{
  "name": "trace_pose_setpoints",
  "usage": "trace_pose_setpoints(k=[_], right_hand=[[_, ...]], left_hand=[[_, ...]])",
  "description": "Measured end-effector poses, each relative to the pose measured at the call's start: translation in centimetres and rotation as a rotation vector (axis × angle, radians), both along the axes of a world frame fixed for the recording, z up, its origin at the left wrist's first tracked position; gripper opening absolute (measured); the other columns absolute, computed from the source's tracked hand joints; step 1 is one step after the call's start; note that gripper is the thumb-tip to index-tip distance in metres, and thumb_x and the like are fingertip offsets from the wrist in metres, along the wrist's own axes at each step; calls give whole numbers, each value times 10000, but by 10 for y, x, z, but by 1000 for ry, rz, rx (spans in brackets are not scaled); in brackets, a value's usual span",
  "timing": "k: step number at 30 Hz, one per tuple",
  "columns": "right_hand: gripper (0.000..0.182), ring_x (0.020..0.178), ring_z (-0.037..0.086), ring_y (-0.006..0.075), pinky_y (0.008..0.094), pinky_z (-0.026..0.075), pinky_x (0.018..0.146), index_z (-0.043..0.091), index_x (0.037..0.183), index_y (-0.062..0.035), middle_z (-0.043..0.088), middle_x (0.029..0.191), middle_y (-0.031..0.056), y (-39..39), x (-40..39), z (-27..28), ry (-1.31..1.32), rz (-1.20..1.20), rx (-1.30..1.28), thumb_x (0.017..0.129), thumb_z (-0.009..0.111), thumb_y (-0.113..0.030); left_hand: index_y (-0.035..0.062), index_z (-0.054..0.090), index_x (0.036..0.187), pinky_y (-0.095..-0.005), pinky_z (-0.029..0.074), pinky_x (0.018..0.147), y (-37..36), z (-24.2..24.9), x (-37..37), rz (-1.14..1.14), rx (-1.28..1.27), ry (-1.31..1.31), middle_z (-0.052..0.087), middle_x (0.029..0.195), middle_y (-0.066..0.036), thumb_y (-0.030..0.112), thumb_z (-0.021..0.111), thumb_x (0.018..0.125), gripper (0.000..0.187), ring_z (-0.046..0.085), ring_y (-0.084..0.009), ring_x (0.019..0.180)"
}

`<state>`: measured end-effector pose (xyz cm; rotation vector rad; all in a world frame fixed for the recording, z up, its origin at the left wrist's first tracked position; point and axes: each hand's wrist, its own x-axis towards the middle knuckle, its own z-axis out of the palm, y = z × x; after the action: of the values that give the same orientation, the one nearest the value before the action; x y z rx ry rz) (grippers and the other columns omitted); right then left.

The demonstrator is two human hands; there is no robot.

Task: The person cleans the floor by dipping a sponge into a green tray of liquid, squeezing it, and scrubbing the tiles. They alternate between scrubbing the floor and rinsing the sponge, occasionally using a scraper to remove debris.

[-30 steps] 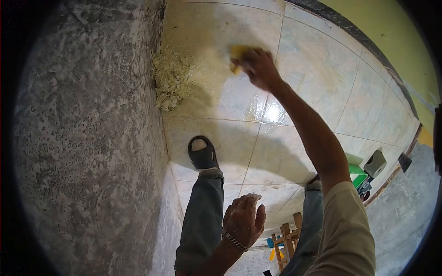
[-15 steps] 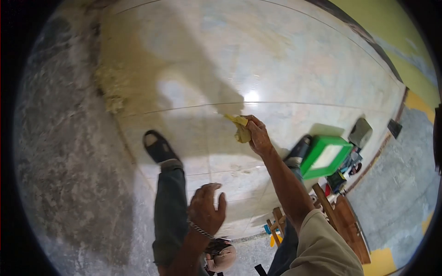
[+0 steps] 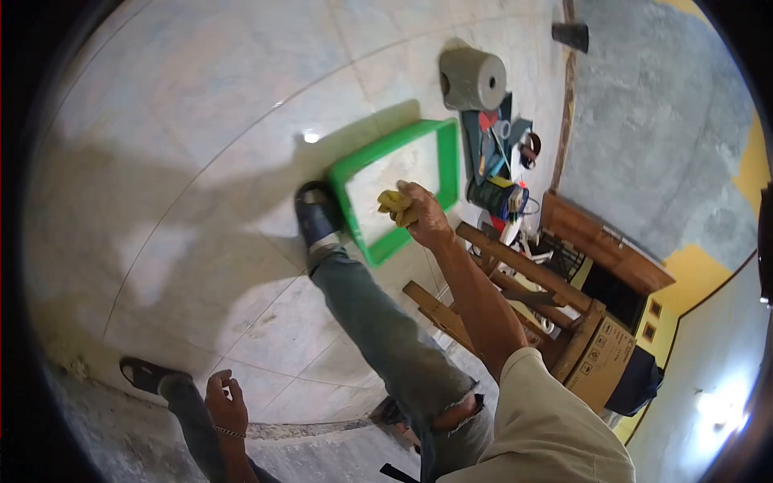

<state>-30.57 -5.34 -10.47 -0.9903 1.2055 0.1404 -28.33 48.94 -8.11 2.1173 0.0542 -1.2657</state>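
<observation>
My right hand (image 3: 423, 217) is closed around a crumpled yellow cloth (image 3: 395, 201). In this view it overlaps a green rectangular tray (image 3: 378, 159), whose inside holds something whitish. Down at the lower left, beside my knee and shoe, my left hand (image 3: 226, 400) hangs with nothing in it, fingers bent and apart, a bracelet round the wrist. One of my dark shoes (image 3: 316, 213) stands right by the tray's near side.
Past the tray lie a grey cylinder (image 3: 475, 79) with a hole and several tools (image 3: 487, 145) along the wall. Wooden furniture (image 3: 515, 266) and a cardboard box (image 3: 600, 362) stand at the right. Pale tiles (image 3: 217, 80) cover the floor.
My view has swung right, toward the tray. My right hand has carried the cloth from above the tiles to over the tray. My left hand now appears farther down and left.
</observation>
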Motion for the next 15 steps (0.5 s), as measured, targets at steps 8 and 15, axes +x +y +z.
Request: trace_pose_setpoints(k=[8,15], right_hand=[[89,790,671,251,367,584,605,546,832,-16,639,1008,208,-103,-66,-68,92,-305,-267,831,505,63],[214,546,520,90,258,414,434,605,849,-57,636,756,52,-155,-113,-134,-289,19,-326,904,691,-245]], left_hand=[[8,632,996,-364,509,663,-104,-25,-21,-163,-101,54,690,963,-143,51,585,902,114,671,-266,808],[11,639,1006,-325,544,618,-101,-13,-13,-224,-40,163,700,963,-148,64,595,910,119,690,-242,795]])
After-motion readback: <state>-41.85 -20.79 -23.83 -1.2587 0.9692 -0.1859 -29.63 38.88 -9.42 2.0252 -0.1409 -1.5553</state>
